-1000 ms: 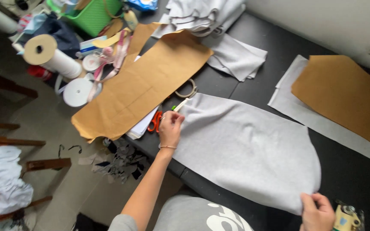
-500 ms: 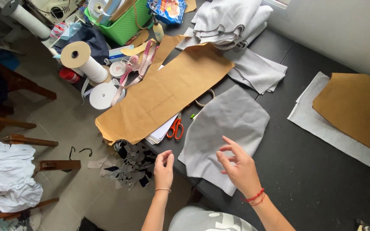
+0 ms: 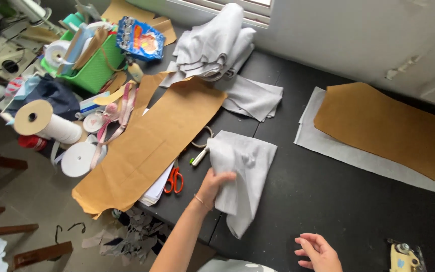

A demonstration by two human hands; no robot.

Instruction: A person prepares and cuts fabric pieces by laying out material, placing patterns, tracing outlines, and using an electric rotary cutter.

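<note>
My left hand [image 3: 212, 186] grips the edge of a folded piece of light grey fabric [image 3: 242, 176] that lies bunched on the black table [image 3: 328, 201]. My right hand [image 3: 320, 251] hovers open near the table's front edge, to the right of the fabric, touching nothing. Left of the fabric lie red-handled scissors [image 3: 173, 180] and a white marker pen [image 3: 199, 156], next to a long brown paper pattern [image 3: 152, 141].
A second brown paper pattern [image 3: 388, 128] rests on grey fabric at the right. A pile of grey fabric [image 3: 217, 43] sits at the back. A green basket [image 3: 94, 68], white rolls [image 3: 46, 123] and tapes crowd the left. Fabric scraps [image 3: 132, 236] litter the floor.
The large grey piece, spread flat a second ago, has been folded and gathered into a smaller bundle. My left hand now grips it; my right hand has let go and moved toward the front edge.
</note>
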